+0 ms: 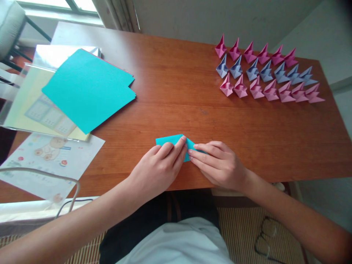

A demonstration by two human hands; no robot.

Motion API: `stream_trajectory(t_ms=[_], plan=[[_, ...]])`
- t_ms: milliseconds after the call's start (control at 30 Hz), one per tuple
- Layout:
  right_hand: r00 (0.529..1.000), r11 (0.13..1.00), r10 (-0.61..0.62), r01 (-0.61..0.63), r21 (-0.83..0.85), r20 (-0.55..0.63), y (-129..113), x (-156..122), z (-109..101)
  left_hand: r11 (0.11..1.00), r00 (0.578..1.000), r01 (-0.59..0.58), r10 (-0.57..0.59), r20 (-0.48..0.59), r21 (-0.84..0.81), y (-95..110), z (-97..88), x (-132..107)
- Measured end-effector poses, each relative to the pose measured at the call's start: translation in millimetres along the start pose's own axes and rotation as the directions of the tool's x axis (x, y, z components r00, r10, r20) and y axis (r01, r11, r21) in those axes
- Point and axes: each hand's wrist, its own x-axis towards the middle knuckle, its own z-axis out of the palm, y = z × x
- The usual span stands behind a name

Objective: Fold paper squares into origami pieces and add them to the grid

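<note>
A small piece of turquoise origami paper, partly folded, lies on the table close to the front edge. My left hand presses it down, index fingertip at the top fold and the other fingers curled. From the other side my right hand grips the paper's right part, its fingers close together and the fingertips meeting those of the left hand. Much of the paper's lower half is hidden under both hands.
Rows of folded origami pieces, pink and blue-violet, stand at the back right. Turquoise sheets lie at the left over plastic folders. A printed sheet and a grey cable are nearer. Glasses lie below the table.
</note>
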Motion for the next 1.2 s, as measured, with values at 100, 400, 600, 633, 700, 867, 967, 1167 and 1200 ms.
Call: stream_trajectory(t_ms=[100, 400, 600, 633, 700, 867, 967, 1167, 1200], plan=[[1.0, 1.0, 0.003, -0.003, -0.006, -0.008, -0.5, 0.1, 0.2, 1.0, 1.0, -0.003, 0.003, 0.008, 0.015, 0.2, -1.8, 1.4], [1.0, 1.0, 0.012, -0.012, 0.003, -0.009, -0.7, 3.3, -1.2, 1.0, 0.999, 0.012, -0.013, 0.029, 0.019, 3.2, -11.8, 7.0], [0.999, 0.998, 0.044, -0.043, 0.041, -0.011, -4.8, 6.6, -4.8, 0.999, 0.999, 0.034, -0.034, 0.036, -0.008, 3.3, -9.8, 3.5], [0.998, 0.995, 0.07, -0.069, 0.071, -0.004, -4.6, 8.7, -6.8, 0.999, 0.998, 0.04, -0.04, 0.043, -0.009, 3.3, -9.6, 3.5], [0.988, 0.973, 0.154, -0.155, 0.173, 0.02, -0.9, 16.8, -12.0, 0.999, 0.998, 0.042, -0.042, 0.049, -0.009, 3.6, -9.4, 4.1], [0.828, 0.772, 0.508, -0.559, 0.303, 0.236, 29.2, 58.3, -21.6, 0.999, 0.998, 0.037, -0.036, 0.055, -0.014, 4.2, -9.1, 4.6], [0.707, 0.723, 0.543, -0.668, 0.176, 0.453, 49.9, 85.2, -20.2, 0.999, 0.998, 0.04, -0.039, 0.054, -0.017, 3.8, -8.6, 3.6], [0.598, 0.765, 0.51, -0.644, -0.007, 0.619, 66.6, 112.7, -17.4, 0.998, 0.998, 0.049, -0.048, 0.052, -0.026, 3.4, -8.1, 3.0], [0.603, 0.785, 0.487, -0.619, -0.014, 0.632, 67.2, 114.9, -17.9, 0.999, 0.998, 0.048, -0.046, 0.046, -0.026, 3.3, -8.0, 2.9]])
